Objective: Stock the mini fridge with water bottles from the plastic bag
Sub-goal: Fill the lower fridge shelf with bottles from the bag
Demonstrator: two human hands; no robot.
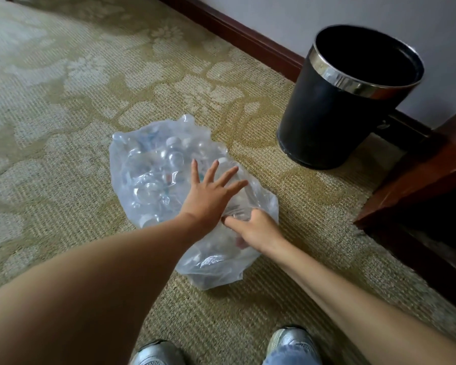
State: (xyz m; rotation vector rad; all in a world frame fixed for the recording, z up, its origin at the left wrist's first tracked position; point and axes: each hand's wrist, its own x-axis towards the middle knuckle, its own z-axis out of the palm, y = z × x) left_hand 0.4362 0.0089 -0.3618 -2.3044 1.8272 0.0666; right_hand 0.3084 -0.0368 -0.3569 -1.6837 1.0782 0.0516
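Note:
A clear plastic bag [153, 177] lies on the patterned carpet, filled with several clear water bottles [174, 154] with white caps. My left hand [208, 196] is spread flat with straight fingers over the right side of the bag, above a bottle. My right hand [256, 227] is just beside it, fingers curled, pinching the bag's plastic over the base of a bottle [234, 191] near the bag's mouth. The mini fridge is not in view.
A black waste bin [334, 114] with a chrome rim stands at the right by the wall. A dark wooden cabinet corner [419, 180] juts in at the right edge. My two shoes [290, 341] show at the bottom. Carpet stretches to the left.

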